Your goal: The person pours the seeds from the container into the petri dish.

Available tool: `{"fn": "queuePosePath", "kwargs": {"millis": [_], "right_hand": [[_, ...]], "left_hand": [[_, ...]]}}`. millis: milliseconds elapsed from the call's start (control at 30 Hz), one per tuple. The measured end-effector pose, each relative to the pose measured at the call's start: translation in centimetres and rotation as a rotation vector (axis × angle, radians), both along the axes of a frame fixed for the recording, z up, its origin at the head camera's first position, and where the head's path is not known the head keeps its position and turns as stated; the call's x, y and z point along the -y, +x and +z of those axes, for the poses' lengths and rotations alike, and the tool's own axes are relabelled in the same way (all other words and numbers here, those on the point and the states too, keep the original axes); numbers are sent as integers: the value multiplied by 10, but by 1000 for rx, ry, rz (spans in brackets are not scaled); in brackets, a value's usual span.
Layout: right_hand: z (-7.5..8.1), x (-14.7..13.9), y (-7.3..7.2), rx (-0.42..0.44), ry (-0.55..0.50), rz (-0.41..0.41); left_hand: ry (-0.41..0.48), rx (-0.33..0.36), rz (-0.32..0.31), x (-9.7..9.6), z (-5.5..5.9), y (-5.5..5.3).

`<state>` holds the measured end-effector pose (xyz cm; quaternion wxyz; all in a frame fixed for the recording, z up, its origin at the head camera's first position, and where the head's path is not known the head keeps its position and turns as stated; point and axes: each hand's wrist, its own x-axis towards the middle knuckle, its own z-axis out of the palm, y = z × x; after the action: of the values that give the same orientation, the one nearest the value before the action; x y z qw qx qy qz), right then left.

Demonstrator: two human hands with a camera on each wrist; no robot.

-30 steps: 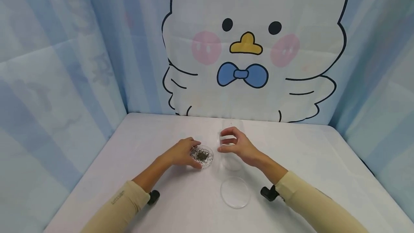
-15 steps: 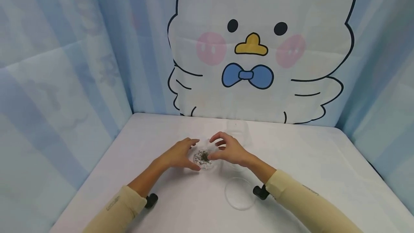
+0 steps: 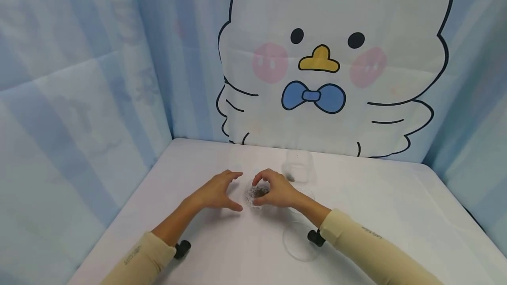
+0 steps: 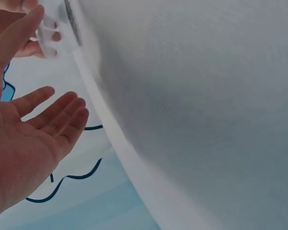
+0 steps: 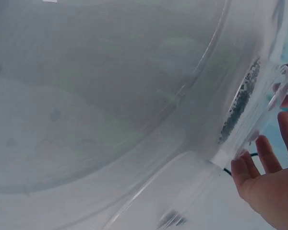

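A clear petri dish (image 3: 250, 196) of dark granules lies near the middle of the table, partly hidden by my right hand (image 3: 279, 190). That hand pinches a clear petri dish lid (image 5: 278, 93) by its edge, close over the dish; whether the lid touches the dish I cannot tell. My left hand (image 3: 215, 192) hovers just left of the dish with fingers and thumb spread, apart from it. In the left wrist view, its palm (image 4: 29, 148) is bare and holds nothing.
Nearer me on the white table (image 3: 222, 250) lies a clear round rim (image 3: 286, 245), partly behind my right wrist. Another clear round piece (image 3: 310, 193) lies behind that forearm. A clear box (image 3: 299, 167) with a small dark patch stands at the back.
My right hand has brought the lid leftward over the granule dish. My left hand has let go of the dish and drawn slightly away to the left. The view has shifted a little left.
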<state>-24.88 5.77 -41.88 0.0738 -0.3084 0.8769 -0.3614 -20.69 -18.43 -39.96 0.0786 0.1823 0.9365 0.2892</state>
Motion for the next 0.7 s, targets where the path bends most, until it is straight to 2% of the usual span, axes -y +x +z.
{"fn": "queuePosePath", "kwargs": {"millis": [200, 533, 700], "right_hand": [[-4, 5, 0, -63, 32, 59], [-4, 2, 1, -72, 70, 65], [4, -2, 2, -99, 35, 55]], "left_hand": [[-4, 2, 8, 4, 1, 3], [-13, -1, -8, 2, 1, 2], [-12, -14, -23, -2, 4, 3]]}}
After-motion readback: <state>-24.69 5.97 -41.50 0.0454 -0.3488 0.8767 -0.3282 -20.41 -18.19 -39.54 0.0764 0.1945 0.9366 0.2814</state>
